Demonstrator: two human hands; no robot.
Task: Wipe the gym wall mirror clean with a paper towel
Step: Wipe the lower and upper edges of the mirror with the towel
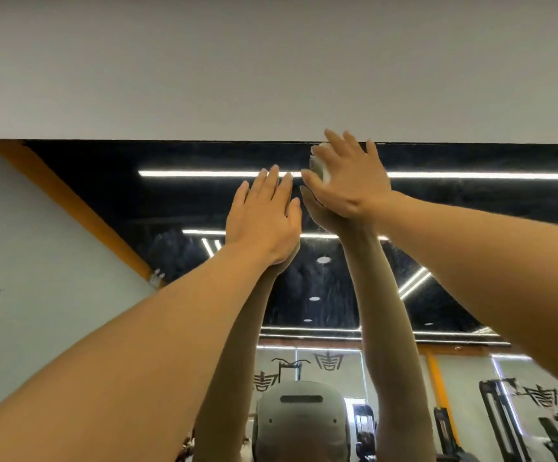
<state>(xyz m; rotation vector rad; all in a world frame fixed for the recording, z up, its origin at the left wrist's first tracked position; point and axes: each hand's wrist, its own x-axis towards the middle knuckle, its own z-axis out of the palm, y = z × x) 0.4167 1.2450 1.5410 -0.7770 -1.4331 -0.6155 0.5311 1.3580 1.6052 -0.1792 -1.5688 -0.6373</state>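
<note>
The right hand (351,181) is pressing the paper towel (319,165) flat-fingered at the mirror (104,181) top; left hand (264,218) is bracing, spread. The wad risks slipping out.

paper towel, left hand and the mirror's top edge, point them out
paper towel (318,161), head view, white wad showing past the fingers
left hand (264,218), head view, back of the hand
mirror (170,142), head view, top edge
</note>
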